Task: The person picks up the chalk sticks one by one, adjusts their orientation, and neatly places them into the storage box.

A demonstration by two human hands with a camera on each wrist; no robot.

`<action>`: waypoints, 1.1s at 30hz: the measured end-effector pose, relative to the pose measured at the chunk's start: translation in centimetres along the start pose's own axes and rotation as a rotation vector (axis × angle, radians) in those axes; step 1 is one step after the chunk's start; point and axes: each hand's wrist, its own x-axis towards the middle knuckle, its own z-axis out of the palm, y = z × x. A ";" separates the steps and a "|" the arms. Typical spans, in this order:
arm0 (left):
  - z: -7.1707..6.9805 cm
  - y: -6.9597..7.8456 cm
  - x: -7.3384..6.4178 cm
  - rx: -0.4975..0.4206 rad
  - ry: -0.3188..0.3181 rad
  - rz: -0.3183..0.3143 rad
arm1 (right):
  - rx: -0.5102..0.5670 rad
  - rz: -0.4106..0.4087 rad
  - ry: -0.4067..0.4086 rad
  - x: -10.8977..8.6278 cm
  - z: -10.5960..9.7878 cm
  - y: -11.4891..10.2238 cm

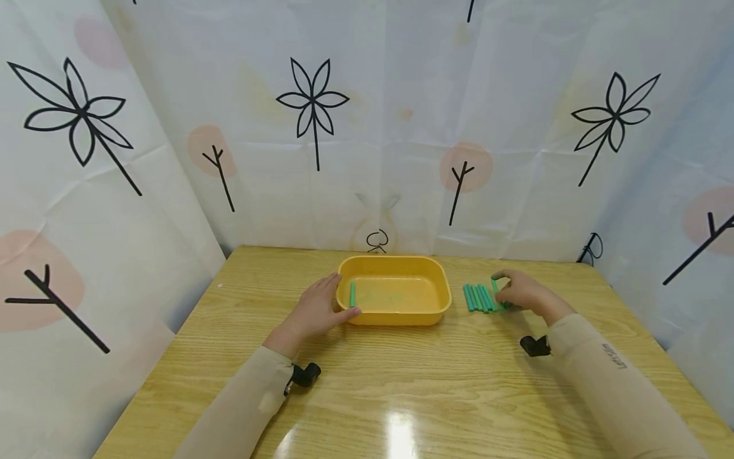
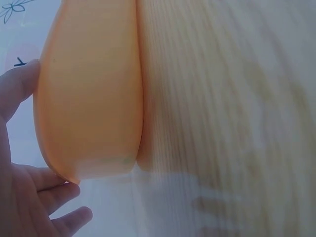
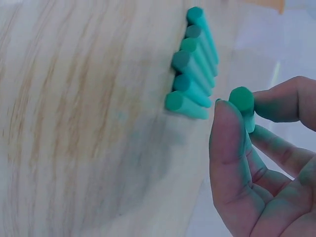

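Note:
My left hand (image 1: 315, 308) grips the left end of a yellow plastic basin (image 1: 401, 318), thumb at the near rim and fingers against the end wall. In the left wrist view the basin's side wall (image 2: 94, 89) stands between thumb and fingers. One green chalk stick (image 1: 352, 294) lies inside, along the left end. My right hand (image 1: 523, 292) pinches another green chalk stick (image 3: 242, 102) between thumb and fingers, raised beside a row of chalk sticks (image 1: 478, 298). Green dust coats the fingers in the right wrist view.
The row holds several green sticks side by side on the wooden table (image 1: 367, 382), right of the basin. A patterned cloth (image 1: 378, 127) hangs behind the table and on both sides. A black cable (image 1: 589, 248) shows at the back right corner.

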 end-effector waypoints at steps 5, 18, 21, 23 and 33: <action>-0.1 0.2 0.0 -0.004 -0.005 -0.007 | 0.028 -0.030 -0.009 -0.5 -0.3 -0.8; 0.0 0.0 0.0 -0.018 0.005 0.001 | 0.168 -0.119 -0.052 -1.5 -0.9 -3.4; 0.0 0.0 0.0 -0.016 0.004 0.000 | 0.194 -0.112 -0.046 -1.6 -0.9 -4.1; 0.0 0.0 0.1 -0.015 0.006 0.003 | 0.211 -0.105 -0.045 -1.6 -0.8 -4.6; 0.0 -0.1 0.2 -0.016 0.001 -0.004 | 0.281 -0.117 -0.037 -2.4 -0.7 -7.1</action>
